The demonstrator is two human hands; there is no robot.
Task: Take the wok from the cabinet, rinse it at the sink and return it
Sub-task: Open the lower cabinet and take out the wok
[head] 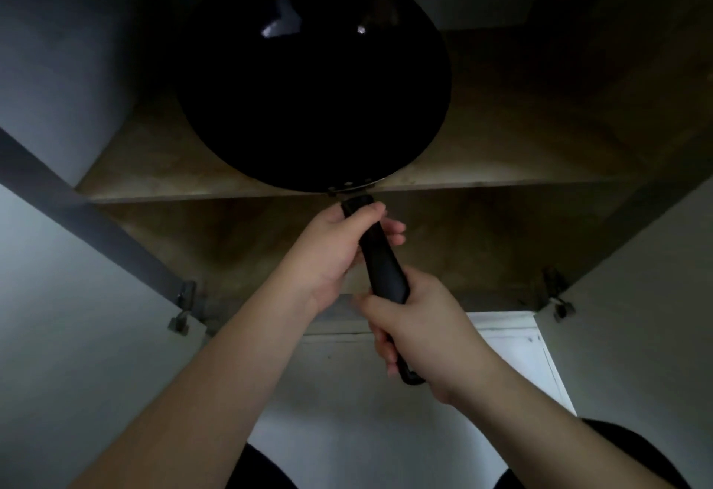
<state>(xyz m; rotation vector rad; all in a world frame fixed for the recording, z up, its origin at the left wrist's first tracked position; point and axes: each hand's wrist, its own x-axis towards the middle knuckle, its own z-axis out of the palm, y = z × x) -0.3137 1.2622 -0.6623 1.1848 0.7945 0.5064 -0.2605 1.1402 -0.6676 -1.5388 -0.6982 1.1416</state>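
Wok [312, 102] glossy black; handle [386, 264] matt black; cabinet shelf [482, 152] wood-grain, matt; hinges [185, 307] metal.

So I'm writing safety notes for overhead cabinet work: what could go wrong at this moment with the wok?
1. The wok is overhead, held only by its handle. If the left hand or right hand slips, it could drop toward the person.
2. Its bowl sits close to the shelf edge, so it may knock there.
3. The cabinet is dim, making clearance hard to judge.
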